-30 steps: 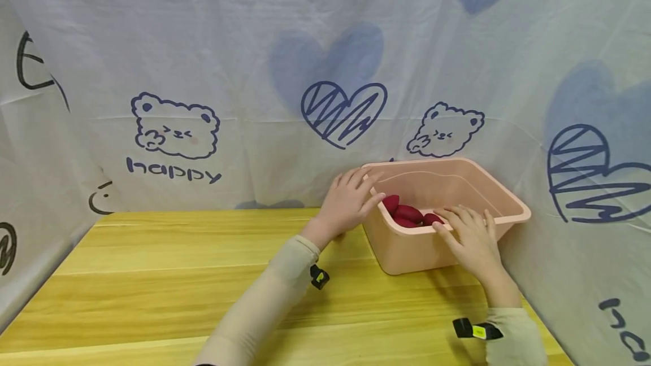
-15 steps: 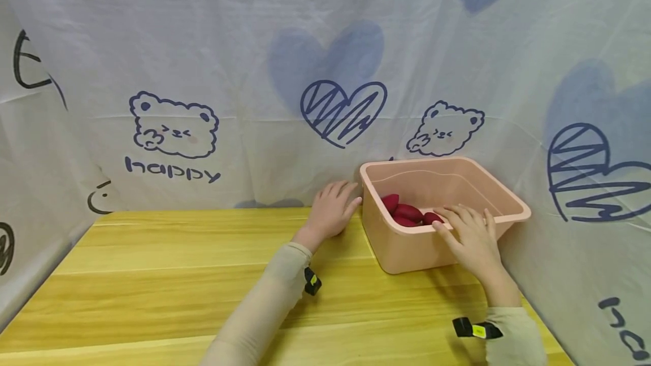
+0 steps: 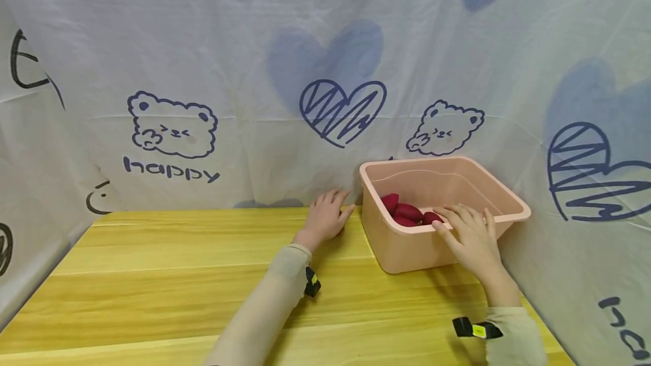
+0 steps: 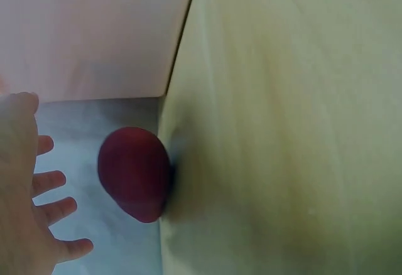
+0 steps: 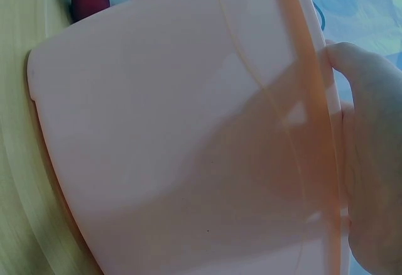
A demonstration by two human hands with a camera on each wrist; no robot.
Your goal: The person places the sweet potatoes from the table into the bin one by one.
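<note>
A pink plastic bin [image 3: 417,256] stands on the table at the right, with several dark red, smooth, oval pieces [image 3: 408,212] shaped like sweet potatoes inside. My right hand [image 3: 470,242] holds its front rim, fingers over the inside and thumb outside; the right wrist view shows the thumb [image 5: 352,58] against the rim. To the left of the bin, my left hand [image 3: 324,218] is held low near the back of the table, fingers spread. One more dark red oval piece [image 4: 134,173] rests on the table before its fingers, apart from them. In the head view this piece is hidden behind the hand.
The wood-grain table [image 3: 168,287] runs back to a hanging white cloth [image 3: 254,100] printed with hearts and bears. More cloth closes off the left and right sides. The bin stands close to the back and right cloth.
My left hand has left the bin's left rim and moved left and down toward the table. My right hand and the bin have stayed in place.
</note>
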